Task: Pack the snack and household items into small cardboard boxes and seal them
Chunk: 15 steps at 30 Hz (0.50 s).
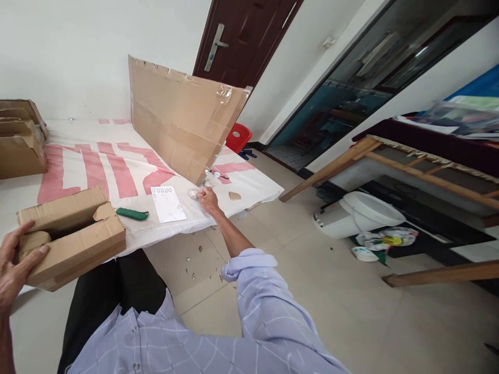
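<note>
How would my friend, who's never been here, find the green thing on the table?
Find the big white tablecloth with pink shapes. By its near edge, look between the open cardboard box in the left hand and the white paper. The long, slim green thing lies there, its dark green unlike the brown box and white paper.

Looks like room in home: brown door (244,47) with handle (213,49), white wall (89,52), pale tiled floor (288,275), red plastic chair (242,137), white bucket (343,218).
</note>
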Available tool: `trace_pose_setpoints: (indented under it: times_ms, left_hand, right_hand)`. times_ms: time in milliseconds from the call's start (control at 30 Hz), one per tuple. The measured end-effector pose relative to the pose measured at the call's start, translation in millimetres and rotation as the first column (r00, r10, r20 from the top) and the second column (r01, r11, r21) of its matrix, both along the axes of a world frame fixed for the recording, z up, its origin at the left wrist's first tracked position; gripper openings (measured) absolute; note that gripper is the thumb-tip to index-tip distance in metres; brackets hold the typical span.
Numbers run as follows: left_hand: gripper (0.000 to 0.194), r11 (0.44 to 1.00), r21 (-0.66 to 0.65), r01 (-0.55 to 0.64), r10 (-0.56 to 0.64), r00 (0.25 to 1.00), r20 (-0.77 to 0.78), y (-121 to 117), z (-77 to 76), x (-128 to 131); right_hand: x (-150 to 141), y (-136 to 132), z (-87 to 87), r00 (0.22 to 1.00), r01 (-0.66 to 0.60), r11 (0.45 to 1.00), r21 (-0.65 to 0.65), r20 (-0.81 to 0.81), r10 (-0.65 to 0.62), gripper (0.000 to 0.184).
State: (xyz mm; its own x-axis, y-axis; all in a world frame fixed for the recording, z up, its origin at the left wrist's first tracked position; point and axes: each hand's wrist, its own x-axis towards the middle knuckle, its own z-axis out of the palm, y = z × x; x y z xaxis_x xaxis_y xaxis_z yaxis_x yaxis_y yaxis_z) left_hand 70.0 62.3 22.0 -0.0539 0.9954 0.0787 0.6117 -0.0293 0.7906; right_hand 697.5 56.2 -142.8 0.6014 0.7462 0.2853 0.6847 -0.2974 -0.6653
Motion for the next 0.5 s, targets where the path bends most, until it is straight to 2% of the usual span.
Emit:
trace_pose_setpoints:
  times_ms: [367,433,500]
  left_hand:
    - [0.081,1.000,0.019,-0.023,0.024,0.999,-0.040,2.4,-3.4,-0.8]
    - [0.079,0.999,0.040,-0.020,0.022,0.998,-0.060,2.7,-5.5,-2.4]
    - [0.074,0.990,0.138,0.000,0.018,0.991,-0.131,3.1,-6.9,-3.2]
  right_hand:
    - [7.4,12.3,2.2,0.993,-0.105,0.994,-0.009,0.056,0.105,0.011]
    - [7.7,13.3,1.4,0.992,-0.109,0.994,-0.015,0.058,0.109,0.018]
    - [7.4,13.4,1.0,0.991,-0.115,0.993,-0.018,0.060,0.116,0.030]
